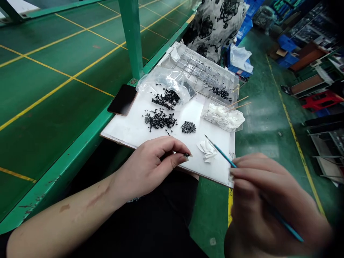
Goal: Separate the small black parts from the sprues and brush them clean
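Observation:
My left hand (153, 165) is closed in a pinch over the front of a white board (129, 130). Between thumb and forefinger sits a small black part (186, 154), mostly covered by the fingertips. At the right, my right hand (271, 200), slightly blurred, grips a thin blue paintbrush (221, 153) whose fine tip points up and left over the board. A crumpled white tissue (207, 150) lies under the brush tip. Beyond my left hand are a loose pile of black branched parts (159, 120) and a smaller heap of tiny dark pieces (188, 127).
A clear plastic bag (163, 80) holds more black parts. Behind it lies a clear compartment tray (204, 71). A box with white tissues (224, 116) and thin sticks stands at the right. A black phone (123, 100) rests by a green post (131, 39) and the green conveyor (53, 53).

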Tool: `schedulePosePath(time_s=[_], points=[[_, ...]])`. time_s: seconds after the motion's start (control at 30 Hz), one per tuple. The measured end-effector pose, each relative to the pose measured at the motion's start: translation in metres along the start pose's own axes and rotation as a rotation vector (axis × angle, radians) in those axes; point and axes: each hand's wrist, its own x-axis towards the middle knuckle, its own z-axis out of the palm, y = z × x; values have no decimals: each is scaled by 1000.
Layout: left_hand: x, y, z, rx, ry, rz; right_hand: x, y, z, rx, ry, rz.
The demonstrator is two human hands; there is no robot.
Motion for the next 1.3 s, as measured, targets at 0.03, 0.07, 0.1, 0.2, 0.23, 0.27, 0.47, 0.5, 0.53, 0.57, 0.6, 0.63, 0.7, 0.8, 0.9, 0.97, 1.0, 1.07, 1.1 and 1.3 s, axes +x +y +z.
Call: schedulePosePath(time_s=[0.03, 0.07, 0.1, 0.2, 0.23, 0.27, 0.47, 0.5, 0.53, 0.57, 0.6, 0.63, 0.7, 0.8, 0.9, 0.97, 1.0, 1.07, 1.1, 1.3], points=[[0, 1, 0, -6, -21, 8, 0, -2, 6, -11, 3, -12], [0, 1, -1, -10, -44, 17, 0, -3, 11, -29, -16, -33], [1, 2, -1, -12, -72, 28, 0, -4, 16, -53, -54, -59], [2, 4, -3, -13, -161, 60, 4, -3, 24, -118, -216, -150], [3, 4, -3, -20, -190, 57, 5, -2, 24, -128, -249, -169], [3, 4, -3, -36, -208, 39, 6, -1, 23, -127, -260, -180], [2, 5, 0, -197, -199, -122, 8, 0, 23, -76, -227, -145], [1, 5, 0, -197, -207, -126, 7, 0, 24, -69, -215, -143], [1, 5, 0, -189, -215, -126, 7, 0, 25, -65, -202, -140], [0, 5, 0, -177, -219, -120, 6, 0, 26, -65, -195, -143], [0, 5, 0, -164, -229, -110, 6, 0, 26, -69, -200, -150], [-1, 5, 0, -151, -232, -99, 6, 1, 26, -76, -212, -161], [-2, 5, 0, -138, -221, -78, 6, 2, 25, -78, -251, -181], [-3, 5, 2, -159, -204, -84, 6, 3, 24, -45, -289, -191], [-3, 6, 4, -255, -199, -151, 6, 4, 24, -18, -268, -167], [-3, 5, 4, -325, -197, -181, 5, 4, 24, -14, -249, -146], [-3, 5, 5, -344, -195, -185, 4, 4, 25, -12, -236, -140], [-4, 5, 5, -359, -188, -185, 3, 4, 26, -7, -210, -135], [-4, 4, 5, -363, -187, -187, 2, 4, 26, -8, -197, -132], [-5, 4, 6, -380, -191, -238, 1, 10, 21, -43, -162, -143]])
